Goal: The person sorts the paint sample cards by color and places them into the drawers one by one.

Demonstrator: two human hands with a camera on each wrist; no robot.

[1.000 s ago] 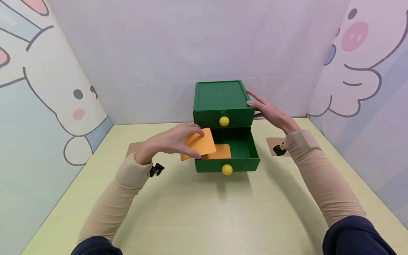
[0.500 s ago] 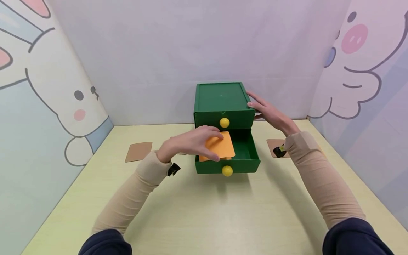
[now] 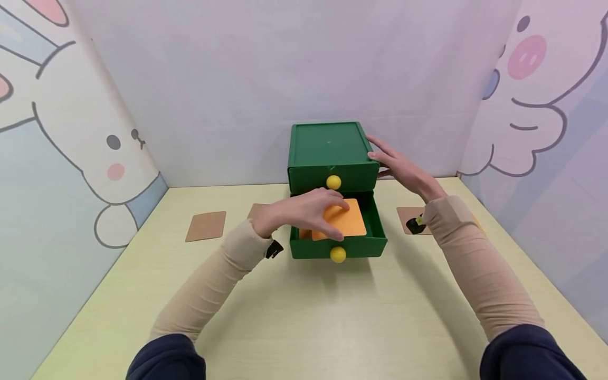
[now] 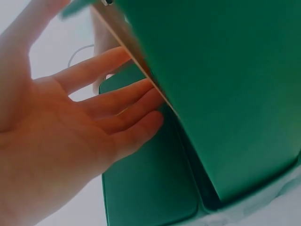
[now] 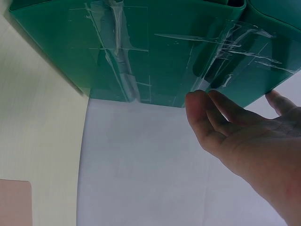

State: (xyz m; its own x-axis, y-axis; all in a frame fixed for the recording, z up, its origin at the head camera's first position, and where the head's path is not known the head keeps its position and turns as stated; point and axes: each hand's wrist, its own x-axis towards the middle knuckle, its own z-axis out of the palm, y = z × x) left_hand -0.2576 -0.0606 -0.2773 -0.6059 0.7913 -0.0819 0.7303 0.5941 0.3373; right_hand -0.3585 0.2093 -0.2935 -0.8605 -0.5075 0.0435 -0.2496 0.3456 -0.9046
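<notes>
A small green two-drawer cabinet (image 3: 331,143) has its lower drawer (image 3: 375,224) pulled out, with a yellow knob in front. Over that drawer my left hand (image 3: 311,211) holds a square orange card (image 3: 351,220), fingers at its upper side and thumb at its near edge. Part of another orange card (image 3: 304,233) shows inside the drawer, below the hand. In the left wrist view the card appears edge-on along the fingertips. My right hand (image 3: 401,168) rests its fingers against the cabinet's right side, near the top; clear tape covers that side in the right wrist view.
Brown cards lie on the table: one at far left (image 3: 206,227), one partly behind the left wrist (image 3: 258,210), and one by the right wrist (image 3: 409,215). The upper drawer (image 3: 311,179) is closed. Walls stand at the back and both sides.
My left hand has moved to the right with the orange card, from the drawer's left edge to over its middle. The right hand stays on the cabinet.
</notes>
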